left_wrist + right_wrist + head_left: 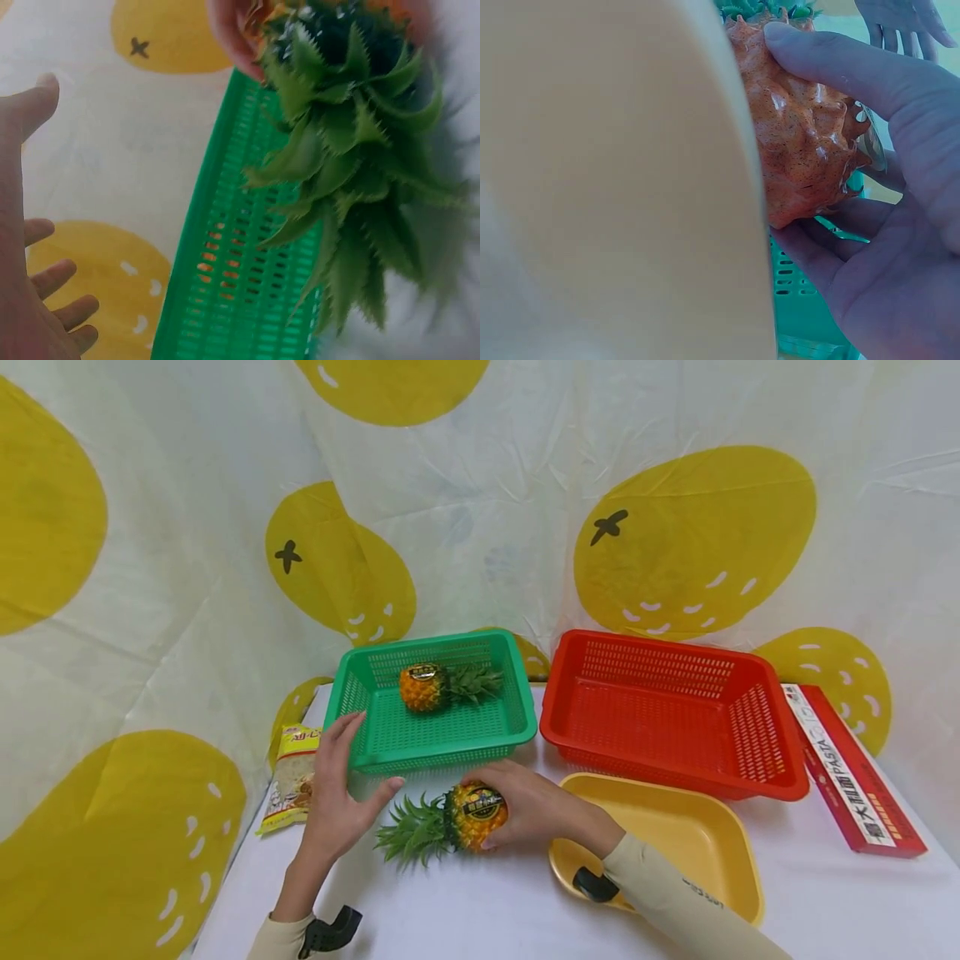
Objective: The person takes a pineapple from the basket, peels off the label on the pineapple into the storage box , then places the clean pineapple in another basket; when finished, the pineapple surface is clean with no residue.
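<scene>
A small orange pineapple with green spiky leaves and a black and gold sticker (pixel 474 837) lies on its side at the near middle of the table, with its leaves to the left. The right hand (pixel 536 806) holds the fat end, with the thumb on the near side and the other fingers around the far side. It is hard to tell if the pineapple's underside touches the table.

The left hand (pixel 337 793) is to the left of the leaves. Its fingers are spread, its thumb points toward the leaves, and its grip is loose, around nothing.

Just past the pineapple is a green plastic basket with little holes (pixel 405 731). Inside it another orange pineapple with green leaves (pixel 422 689) lies on its side, leaves to the right.

To the right of that is a red plastic basket with little holes (pixel 637 718). A shallow yellow plastic tray (pixel 682 835) sits nearer, partly under the person's tan right sleeve (pixel 675 885).

A shiny plastic food bag with a yellow top (pixel 291 777) lies on the far left, and a long red and white pasta box (pixel 858 777) lies on the far right. Everything is on a white table (pixel 450 910). Behind hangs a pale cloth with big yellow fruit shapes (pixel 487 527).
</scene>
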A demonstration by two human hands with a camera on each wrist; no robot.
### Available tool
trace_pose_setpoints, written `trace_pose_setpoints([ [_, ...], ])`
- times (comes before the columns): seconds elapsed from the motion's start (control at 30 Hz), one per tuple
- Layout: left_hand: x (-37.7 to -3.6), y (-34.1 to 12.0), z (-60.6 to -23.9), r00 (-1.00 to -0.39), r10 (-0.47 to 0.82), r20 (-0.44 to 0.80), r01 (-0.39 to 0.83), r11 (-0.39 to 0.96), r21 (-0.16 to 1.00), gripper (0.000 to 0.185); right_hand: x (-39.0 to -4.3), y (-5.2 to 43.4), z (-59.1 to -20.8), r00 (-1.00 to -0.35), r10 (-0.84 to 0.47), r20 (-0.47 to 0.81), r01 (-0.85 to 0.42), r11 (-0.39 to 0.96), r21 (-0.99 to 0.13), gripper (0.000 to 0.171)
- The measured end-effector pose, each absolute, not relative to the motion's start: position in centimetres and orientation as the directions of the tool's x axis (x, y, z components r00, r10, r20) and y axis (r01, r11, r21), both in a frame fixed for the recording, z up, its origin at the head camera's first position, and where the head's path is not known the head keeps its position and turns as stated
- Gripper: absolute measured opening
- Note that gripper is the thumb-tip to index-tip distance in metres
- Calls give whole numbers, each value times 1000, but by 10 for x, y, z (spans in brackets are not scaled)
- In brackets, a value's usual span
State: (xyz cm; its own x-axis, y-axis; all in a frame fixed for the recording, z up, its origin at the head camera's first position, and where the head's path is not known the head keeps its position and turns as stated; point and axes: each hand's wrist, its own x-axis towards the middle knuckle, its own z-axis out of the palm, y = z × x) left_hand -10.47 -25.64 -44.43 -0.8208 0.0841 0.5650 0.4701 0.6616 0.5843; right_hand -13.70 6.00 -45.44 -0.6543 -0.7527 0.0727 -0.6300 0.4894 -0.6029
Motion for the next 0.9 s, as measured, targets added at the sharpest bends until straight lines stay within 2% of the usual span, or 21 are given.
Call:
trace_pose_setpoints([
  [0.43, -97, -235, -454, -827, 200, 526, 497, 698, 516, 109, -138, 61, -457, -655, -753, 66, -624, 490, -609, 77],
  [0.73, -92, -226, -459, -825, 264, 499, 514, 717, 471, 102, -136, 61, -458, -650, -756, 78, -638, 487, -597, 77],
  [0.9, -91, -222, -464, -844, 264, 466, 490, 733, 472, 108, -136, 60, -457, -651, -756, 72, -636, 491, -595, 78],
])
